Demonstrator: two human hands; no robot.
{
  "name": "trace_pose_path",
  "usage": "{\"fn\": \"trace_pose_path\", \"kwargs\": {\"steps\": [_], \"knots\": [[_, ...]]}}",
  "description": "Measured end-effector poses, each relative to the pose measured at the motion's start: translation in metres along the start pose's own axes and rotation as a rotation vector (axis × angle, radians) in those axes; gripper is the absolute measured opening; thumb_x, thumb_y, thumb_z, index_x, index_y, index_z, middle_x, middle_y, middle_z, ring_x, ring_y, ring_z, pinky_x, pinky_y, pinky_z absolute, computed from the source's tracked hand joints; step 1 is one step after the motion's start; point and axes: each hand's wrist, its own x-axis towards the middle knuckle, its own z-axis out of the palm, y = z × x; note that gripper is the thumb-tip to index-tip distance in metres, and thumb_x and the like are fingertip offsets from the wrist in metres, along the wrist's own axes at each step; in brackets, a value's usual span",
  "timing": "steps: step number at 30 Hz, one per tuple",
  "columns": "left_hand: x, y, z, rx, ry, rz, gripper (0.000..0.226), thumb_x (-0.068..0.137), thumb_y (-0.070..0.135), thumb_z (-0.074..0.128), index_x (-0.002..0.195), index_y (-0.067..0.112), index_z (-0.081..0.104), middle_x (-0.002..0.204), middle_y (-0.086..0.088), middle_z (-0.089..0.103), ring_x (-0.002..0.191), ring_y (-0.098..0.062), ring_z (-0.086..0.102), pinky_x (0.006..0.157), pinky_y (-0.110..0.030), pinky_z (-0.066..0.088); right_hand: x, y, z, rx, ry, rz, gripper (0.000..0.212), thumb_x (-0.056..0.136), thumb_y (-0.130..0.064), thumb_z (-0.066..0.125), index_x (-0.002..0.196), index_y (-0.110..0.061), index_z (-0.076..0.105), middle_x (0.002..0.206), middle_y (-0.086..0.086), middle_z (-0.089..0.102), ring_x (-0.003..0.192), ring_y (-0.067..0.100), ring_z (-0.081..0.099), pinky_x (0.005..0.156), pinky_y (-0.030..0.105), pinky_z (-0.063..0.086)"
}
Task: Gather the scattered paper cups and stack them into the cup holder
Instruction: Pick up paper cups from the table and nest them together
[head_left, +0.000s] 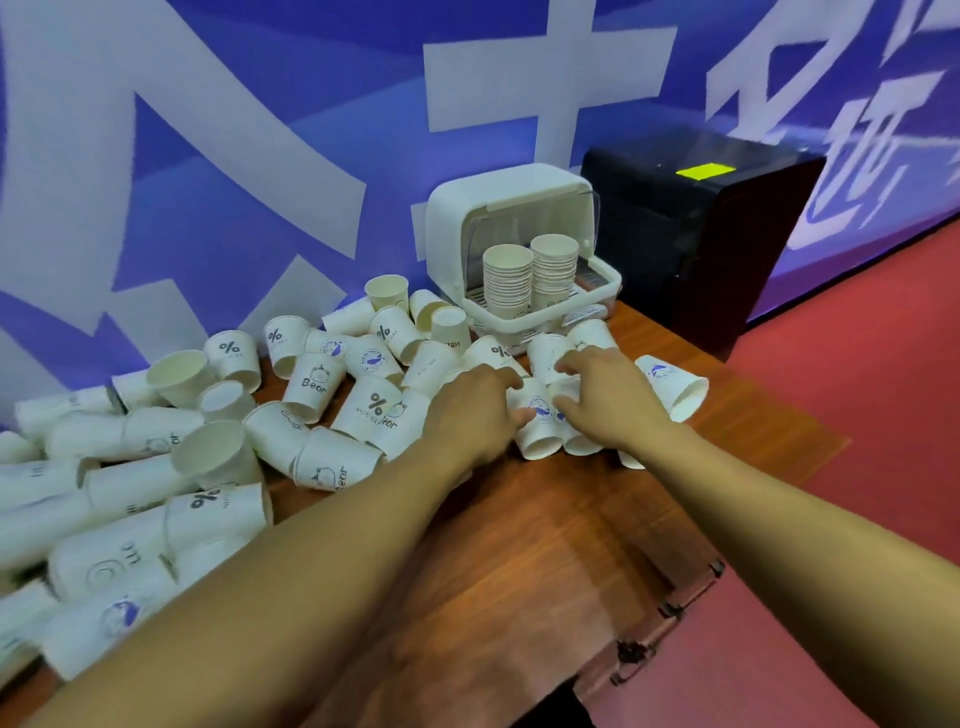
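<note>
Cups (539, 444) lie gripped by left hand (470, 410), right hand (613, 395).

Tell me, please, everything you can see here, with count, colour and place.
loose cups: dozens, white with printed logos, heaped across the table's left and middle, mostly on their sides
held cups: at least two, white with blue logos, lying side by side before the holder
stacks: two, white, upright in the holder
holder: one, white, clear lid raised, at the table's far end
table: one, brown wood
box: one, black with a yellow-green patch on top, right of the holder
wall: blue with white shapes, behind
floor: red, right
left hand: grips one held cup
right hand: grips the cup beside it
</note>
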Motion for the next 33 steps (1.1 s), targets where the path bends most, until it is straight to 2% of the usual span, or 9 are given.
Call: {"fn": "trace_pose_path", "kwargs": {"steps": [8,11,14,17,21,24,28,30,33], "knots": [[0.020,-0.002,0.007,0.081,-0.085,-0.021,0.065,0.081,0.052,0.071,0.136,0.030,0.046,0.131,-0.002,0.056,0.116,-0.024,0.055,0.087,-0.039,0.048,0.009,0.016,-0.003,-0.108,-0.147,0.029,0.076,0.075,-0.045,0.072,0.141,-0.021,0.043,0.127,0.005,0.057,0.117,0.030,0.050,0.094,0.046,0.045],[0.025,-0.002,0.014,0.098,-0.140,-0.015,0.068,0.082,0.051,0.071,0.139,0.027,0.042,0.130,-0.004,0.057,0.116,-0.025,0.055,0.085,-0.037,0.045,0.015,0.021,0.001,-0.163,-0.237,0.042,0.079,0.075,-0.049,0.070,0.142,-0.021,0.039,0.132,0.003,0.054,0.122,0.030,0.048,0.095,0.046,0.038],[0.028,-0.001,0.018,0.085,-0.153,0.000,0.068,0.082,0.050,0.071,0.138,0.027,0.041,0.129,-0.004,0.057,0.114,-0.025,0.055,0.082,-0.036,0.043,0.018,0.024,0.007,-0.157,-0.258,0.036,0.080,0.074,-0.054,0.071,0.141,-0.023,0.040,0.134,0.001,0.052,0.123,0.028,0.047,0.096,0.046,0.034],[0.030,0.002,0.019,0.044,-0.144,0.008,0.069,0.079,0.048,0.075,0.137,0.028,0.042,0.131,-0.002,0.055,0.114,-0.024,0.054,0.081,-0.034,0.042,0.022,0.026,0.009,-0.124,-0.234,0.030,0.073,0.078,-0.052,0.070,0.139,-0.024,0.043,0.133,0.001,0.052,0.123,0.026,0.049,0.098,0.045,0.034],[0.030,0.003,0.020,-0.028,-0.138,0.005,0.070,0.078,0.043,0.078,0.137,0.029,0.043,0.133,0.001,0.053,0.118,-0.022,0.052,0.088,-0.036,0.043,0.027,0.025,0.008,-0.014,-0.195,0.025,0.046,0.088,-0.028,0.064,0.132,-0.022,0.052,0.131,0.005,0.056,0.120,0.025,0.052,0.101,0.044,0.042],[0.027,0.006,0.018,-0.059,-0.083,0.007,0.056,0.082,0.038,0.075,0.132,0.029,0.050,0.130,0.002,0.057,0.117,-0.020,0.054,0.090,-0.035,0.044,0.028,0.023,0.005,0.025,-0.206,0.016,0.036,0.089,-0.019,0.060,0.125,-0.022,0.058,0.127,0.003,0.060,0.118,0.024,0.053,0.101,0.045,0.043],[0.025,0.007,0.007,-0.128,-0.023,-0.048,0.027,0.088,0.035,0.068,0.114,0.031,0.065,0.111,0.005,0.066,0.104,-0.019,0.059,0.085,-0.032,0.048,0.028,0.020,-0.008,0.036,-0.211,0.003,0.026,0.090,-0.021,0.060,0.116,-0.023,0.063,0.115,0.000,0.063,0.108,0.020,0.056,0.089,0.033,0.047],[0.025,0.007,-0.004,-0.123,-0.013,-0.031,0.018,0.087,0.036,0.069,0.105,0.032,0.068,0.105,0.005,0.068,0.098,-0.018,0.060,0.083,-0.034,0.049,0.028,0.017,-0.021,0.046,-0.211,-0.021,0.022,0.090,-0.020,0.060,0.112,-0.022,0.064,0.104,-0.003,0.059,0.099,0.016,0.052,0.078,0.027,0.042],[0.029,0.010,-0.028,-0.111,0.029,0.020,0.013,0.087,0.036,0.069,0.099,0.032,0.070,0.100,0.008,0.069,0.092,-0.016,0.061,0.077,-0.032,0.047,0.035,0.011,-0.044,0.053,-0.162,-0.059,0.018,0.088,-0.021,0.062,0.106,-0.023,0.066,0.103,-0.001,0.064,0.099,0.018,0.056,0.074,0.026,0.041]]}}
